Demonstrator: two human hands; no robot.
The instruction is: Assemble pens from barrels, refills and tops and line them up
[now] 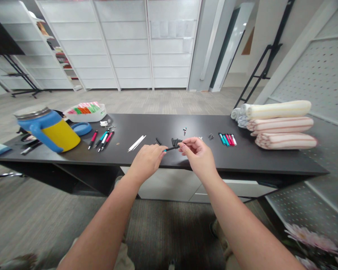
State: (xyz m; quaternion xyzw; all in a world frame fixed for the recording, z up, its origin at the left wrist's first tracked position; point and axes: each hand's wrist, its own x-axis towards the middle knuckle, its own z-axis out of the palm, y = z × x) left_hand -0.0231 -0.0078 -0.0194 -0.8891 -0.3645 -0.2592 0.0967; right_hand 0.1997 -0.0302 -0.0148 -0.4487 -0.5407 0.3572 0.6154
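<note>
Over the front part of the dark table, my left hand (147,159) is closed on the teal end of a pen (172,148), whose black part points to the right. The fingertips of my right hand (199,153) pinch together at the black end; whether they hold another small part there is hidden. Just behind the pen lie several short black pen grips (175,141). White ink refills (136,143) rest left of my hands. To the right are small springs (211,137) and a row of teal, red and white pen barrels (227,139).
Whole pens (105,140) lie on the table (157,123) at left, near a blue and yellow mug (52,129), its blue lid (82,129) and a white tray (94,116) of colourful packets. Rolled towels (281,125) are stacked at right. A small metallic piece (184,131) lies behind the grips.
</note>
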